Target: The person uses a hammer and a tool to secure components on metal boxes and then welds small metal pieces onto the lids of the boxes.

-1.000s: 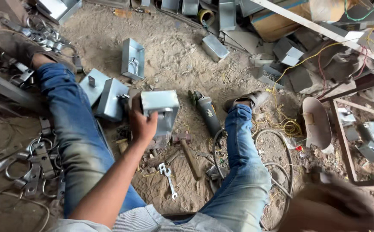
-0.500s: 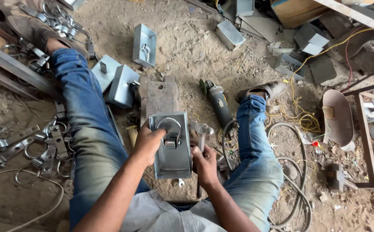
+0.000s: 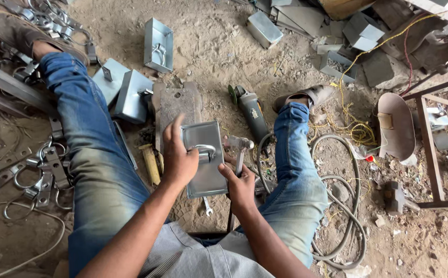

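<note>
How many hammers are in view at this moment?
1: the hammer gripped in the right hand, beside the metal tray steadied by the left hand. Others may lie hidden in the scrap clutter.

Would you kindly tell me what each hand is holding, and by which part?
The left hand holds the metal tray by the handle on its face; the right hand holds a hammer by its shaft, below the head.
</note>
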